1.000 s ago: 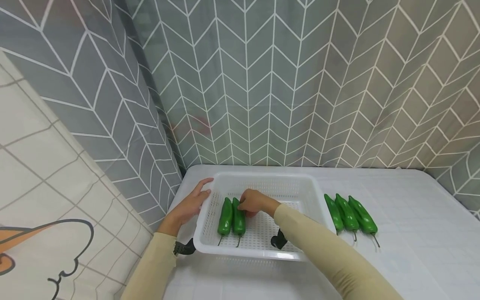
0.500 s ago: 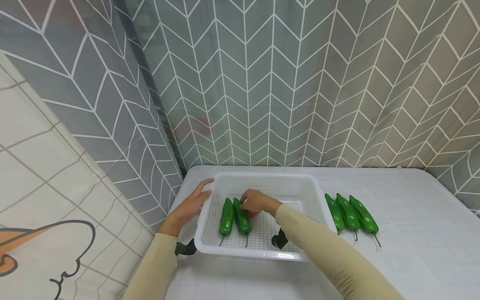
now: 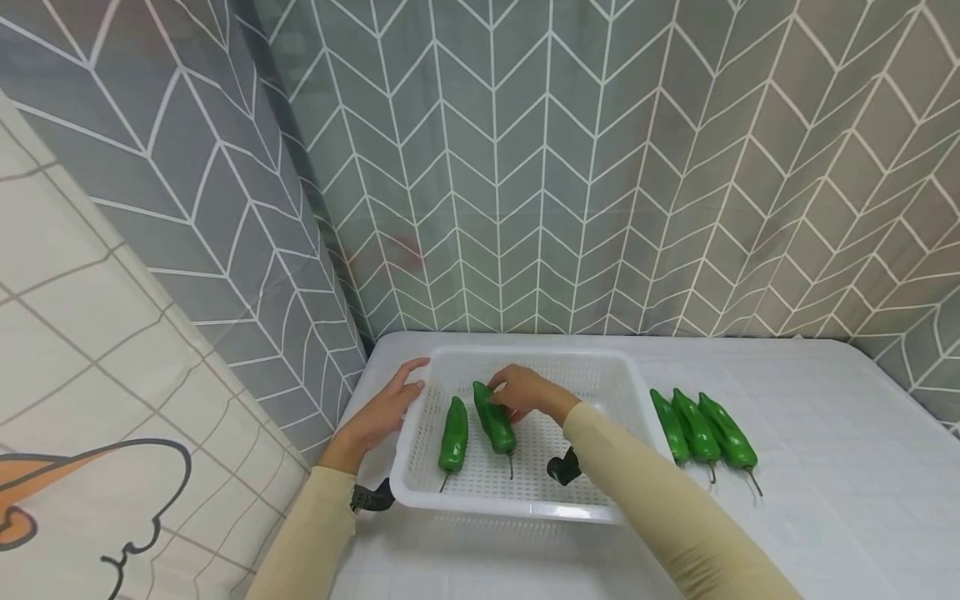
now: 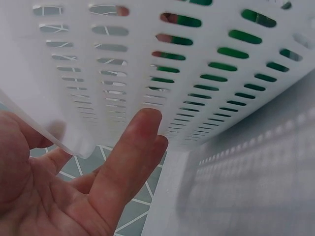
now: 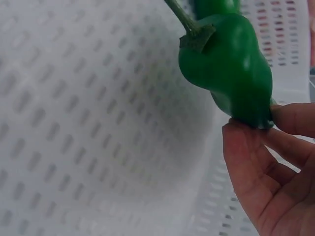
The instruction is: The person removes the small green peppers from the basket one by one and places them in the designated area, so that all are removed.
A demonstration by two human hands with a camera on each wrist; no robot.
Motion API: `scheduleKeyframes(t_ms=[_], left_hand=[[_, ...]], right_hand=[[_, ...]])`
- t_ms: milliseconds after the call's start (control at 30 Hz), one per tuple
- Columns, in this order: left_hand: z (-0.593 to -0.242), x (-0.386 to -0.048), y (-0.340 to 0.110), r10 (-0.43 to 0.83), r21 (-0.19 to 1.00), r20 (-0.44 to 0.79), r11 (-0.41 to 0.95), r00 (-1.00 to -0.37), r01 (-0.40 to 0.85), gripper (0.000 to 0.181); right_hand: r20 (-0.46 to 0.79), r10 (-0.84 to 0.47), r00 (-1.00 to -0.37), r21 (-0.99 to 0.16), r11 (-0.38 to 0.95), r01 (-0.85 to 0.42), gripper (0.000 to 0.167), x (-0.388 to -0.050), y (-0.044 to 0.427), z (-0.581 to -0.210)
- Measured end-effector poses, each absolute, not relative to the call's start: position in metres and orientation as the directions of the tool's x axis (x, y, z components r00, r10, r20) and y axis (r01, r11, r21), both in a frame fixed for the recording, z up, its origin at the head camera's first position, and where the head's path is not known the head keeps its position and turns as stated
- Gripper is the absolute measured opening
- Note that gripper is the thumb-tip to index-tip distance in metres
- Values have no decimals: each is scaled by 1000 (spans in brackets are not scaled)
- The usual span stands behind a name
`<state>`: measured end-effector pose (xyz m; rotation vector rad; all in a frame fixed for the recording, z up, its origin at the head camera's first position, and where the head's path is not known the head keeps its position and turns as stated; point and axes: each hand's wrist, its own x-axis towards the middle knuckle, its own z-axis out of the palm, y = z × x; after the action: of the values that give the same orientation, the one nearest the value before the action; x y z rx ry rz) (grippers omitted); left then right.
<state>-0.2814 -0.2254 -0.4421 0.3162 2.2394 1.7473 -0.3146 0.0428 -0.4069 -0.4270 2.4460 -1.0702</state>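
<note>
In the head view, a white perforated plastic basket [image 3: 510, 510] stands on the table. My left hand [image 3: 382, 414] holds its left rim; in the left wrist view, one digit of the left hand [image 4: 113, 182] lies outside the wall and another goes over the rim. My right hand [image 3: 522, 389] pinches a green chili pepper [image 3: 495, 425] inside the basket, stem toward me. Close up in the right wrist view, the fingertips hold the pepper [image 5: 226, 64] near its tip, and it appears raised off the basket floor. A second green pepper [image 3: 453, 437] lies to its left.
Three more green peppers [image 3: 697, 429] lie side by side on the white-covered table [image 3: 840, 467], right of the basket. A patterned grey curtain [image 3: 525, 183] hangs behind the table and along its left. Dark wrist cameras [image 3: 564, 468] hang by both wrists.
My right hand has moved the pinched pepper right and slightly away from me, apart from the other pepper, and it tilts more. The left hand stays at the rim.
</note>
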Motion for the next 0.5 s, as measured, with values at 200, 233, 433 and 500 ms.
scheduleKeyframes(t_ms=[200, 233, 433, 500], left_hand=[[-442, -282, -225, 341, 970, -85, 244, -936, 2, 49], [-442, -282, -225, 341, 969, -86, 246, -936, 1, 48], [-441, -282, -224, 330, 969, -91, 249, -940, -6, 47], [-440, -281, -224, 325, 968, -91, 251, -941, -7, 47]], right_hand=[[-243, -459, -854, -762, 635, -124, 35, -317, 52, -396], [-240, -462, -854, -764, 633, -128, 35, -317, 53, -394], [-218, -464, -859, -782, 609, -130, 36, -319, 65, -384], [-213, -463, -861, -791, 599, -126, 37, -320, 69, -380]])
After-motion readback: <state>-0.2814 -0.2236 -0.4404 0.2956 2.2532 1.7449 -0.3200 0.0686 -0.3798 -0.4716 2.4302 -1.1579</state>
